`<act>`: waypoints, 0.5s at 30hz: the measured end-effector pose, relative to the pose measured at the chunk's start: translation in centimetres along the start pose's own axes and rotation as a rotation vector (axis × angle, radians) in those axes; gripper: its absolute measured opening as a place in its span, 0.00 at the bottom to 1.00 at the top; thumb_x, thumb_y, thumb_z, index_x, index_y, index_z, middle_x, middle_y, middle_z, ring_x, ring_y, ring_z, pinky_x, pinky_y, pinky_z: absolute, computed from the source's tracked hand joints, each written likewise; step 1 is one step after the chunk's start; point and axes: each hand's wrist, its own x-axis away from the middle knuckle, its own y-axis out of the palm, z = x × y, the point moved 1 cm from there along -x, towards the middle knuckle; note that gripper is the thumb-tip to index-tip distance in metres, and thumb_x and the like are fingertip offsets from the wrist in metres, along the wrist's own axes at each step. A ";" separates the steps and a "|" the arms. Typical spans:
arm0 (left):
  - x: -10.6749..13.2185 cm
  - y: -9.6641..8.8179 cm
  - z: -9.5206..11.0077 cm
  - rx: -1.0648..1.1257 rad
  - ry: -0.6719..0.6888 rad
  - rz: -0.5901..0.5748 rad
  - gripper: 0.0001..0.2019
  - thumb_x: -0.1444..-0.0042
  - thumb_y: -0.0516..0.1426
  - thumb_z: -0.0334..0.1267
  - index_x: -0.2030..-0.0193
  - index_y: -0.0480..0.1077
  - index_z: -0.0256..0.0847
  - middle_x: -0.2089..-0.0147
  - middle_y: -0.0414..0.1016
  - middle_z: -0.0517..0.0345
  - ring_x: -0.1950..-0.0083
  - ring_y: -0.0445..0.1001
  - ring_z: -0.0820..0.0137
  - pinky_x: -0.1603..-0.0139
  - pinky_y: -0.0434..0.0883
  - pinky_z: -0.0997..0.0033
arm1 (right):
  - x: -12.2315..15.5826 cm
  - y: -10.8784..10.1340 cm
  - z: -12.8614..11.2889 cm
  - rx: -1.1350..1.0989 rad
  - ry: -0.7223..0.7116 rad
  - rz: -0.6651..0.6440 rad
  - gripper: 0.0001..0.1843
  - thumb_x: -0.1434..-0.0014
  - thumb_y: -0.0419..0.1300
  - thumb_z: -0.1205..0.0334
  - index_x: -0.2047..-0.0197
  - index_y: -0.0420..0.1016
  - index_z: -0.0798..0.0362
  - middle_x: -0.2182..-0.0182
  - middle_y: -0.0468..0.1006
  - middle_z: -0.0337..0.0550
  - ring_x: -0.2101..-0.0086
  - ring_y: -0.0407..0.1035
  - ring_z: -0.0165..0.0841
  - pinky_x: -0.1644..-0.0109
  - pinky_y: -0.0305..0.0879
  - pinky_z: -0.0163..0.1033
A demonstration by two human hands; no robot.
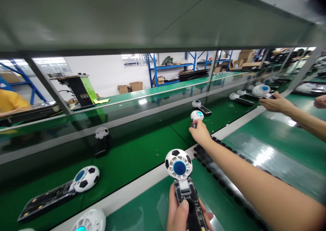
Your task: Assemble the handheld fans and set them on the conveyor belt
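My left hand is wrapped round a handheld fan with a white-and-black football-patterned head and a blue centre. Its dark handle shows a bare circuit board and faces me. Reaching over the green conveyor belt, my right hand grips a second football fan by its handle. Just beyond that hand, another fan lies on the belt. To the left, a fan with an uncovered handle rests on the belt, and a further fan lies behind it.
A strip of black round pieces lies on the green worktop under my right forearm. At right, a co-worker's hand holds a fan. A white fan head sits at the bottom edge. A shelf hangs low overhead.
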 end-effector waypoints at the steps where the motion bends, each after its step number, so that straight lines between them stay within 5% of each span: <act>1: 0.0 0.0 -0.1 -0.041 0.015 0.024 0.34 0.59 0.61 0.48 0.48 0.48 0.45 0.74 0.74 0.60 0.78 0.73 0.67 0.67 0.66 0.65 | 1.2 -0.8 0.1 -0.035 -0.053 -0.004 0.16 0.40 0.55 0.59 0.50 0.63 0.54 0.52 0.67 0.45 0.58 0.67 0.35 0.56 0.66 0.46; 6: -0.4 0.0 -0.1 -0.225 0.027 0.112 0.37 0.60 0.61 0.46 0.48 0.44 0.42 0.77 0.74 0.60 0.79 0.72 0.69 0.66 0.66 0.65 | 8.8 -4.8 1.7 -0.212 -0.207 -0.105 0.14 0.46 0.54 0.62 0.55 0.61 0.48 0.57 0.71 0.40 0.62 0.70 0.36 0.61 0.68 0.42; 9: -0.4 0.4 0.1 -0.249 0.018 0.132 0.41 0.62 0.62 0.45 0.47 0.41 0.41 0.78 0.74 0.60 0.80 0.71 0.69 0.66 0.66 0.64 | 12.5 -6.3 3.8 -0.320 -0.242 -0.164 0.12 0.48 0.52 0.59 0.58 0.59 0.43 0.48 0.66 0.39 0.52 0.65 0.39 0.53 0.65 0.45; 15: 0.1 1.7 0.2 -0.254 0.069 0.027 0.32 0.60 0.61 0.45 0.52 0.47 0.41 0.78 0.75 0.57 0.81 0.71 0.67 0.64 0.68 0.58 | 14.7 -6.7 7.1 -0.668 -0.153 -0.170 0.15 0.47 0.53 0.50 0.56 0.57 0.41 0.38 0.50 0.40 0.40 0.47 0.42 0.40 0.46 0.56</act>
